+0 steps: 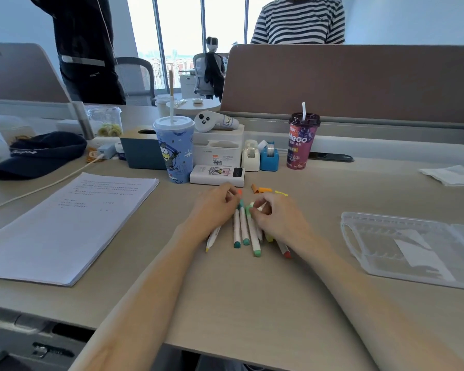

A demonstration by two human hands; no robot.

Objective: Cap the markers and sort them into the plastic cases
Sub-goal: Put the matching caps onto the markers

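Head view: the left hand (214, 207) rests on the desk (225, 303), fingers curled round an orange-tipped marker (239, 192); the right hand (279, 218) has its fingers drawn in narrow, tips pinching the upper end of a light-green marker (253, 236); two teal-capped markers (236, 228) lie side by side between the hands, touching; a red-capped marker (284, 249) shows beneath the right wrist; an orange cap (264, 189) and a yellow cap (281, 193) lie loose just beyond the hands; the clear plastic case (381, 236) lies open, well apart to the right.
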